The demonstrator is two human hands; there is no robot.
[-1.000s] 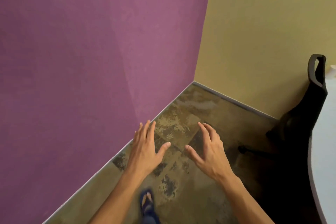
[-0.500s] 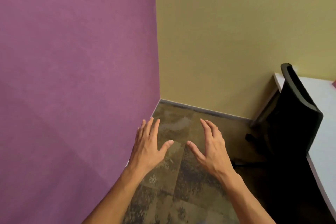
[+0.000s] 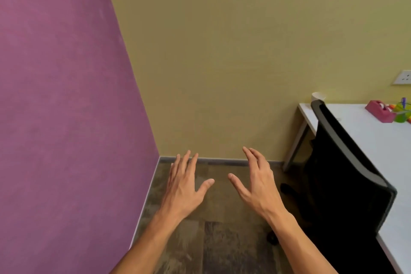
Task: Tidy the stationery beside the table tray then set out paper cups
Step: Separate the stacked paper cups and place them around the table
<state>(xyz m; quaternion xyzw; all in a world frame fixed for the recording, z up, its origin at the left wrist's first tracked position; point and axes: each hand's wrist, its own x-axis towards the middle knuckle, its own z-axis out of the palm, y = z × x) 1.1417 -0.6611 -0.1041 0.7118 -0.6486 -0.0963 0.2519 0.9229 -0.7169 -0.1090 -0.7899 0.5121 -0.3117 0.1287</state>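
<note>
My left hand (image 3: 183, 187) and my right hand (image 3: 259, 181) are held out in front of me over the floor, palms down, fingers spread, holding nothing. Far to the right stands a white table (image 3: 367, 138). On its far edge sits a white paper cup (image 3: 318, 96), partly hidden behind the chair back. A red tape dispenser (image 3: 380, 113) and a green holder (image 3: 403, 112) with a purple pen lie at the right edge of the view. Both hands are well left of the table.
A black office chair (image 3: 347, 176) stands against the table's left side. A purple wall (image 3: 62, 118) fills the left, a yellow wall (image 3: 222, 51) the back, with a wall socket (image 3: 403, 77) above the table. Dark patterned floor (image 3: 222, 240) lies below my hands.
The view has swung to the right: the purple wall takes up less of the frame, and the table, cup and stationery have come into sight. My hands keep the same spread pose.
</note>
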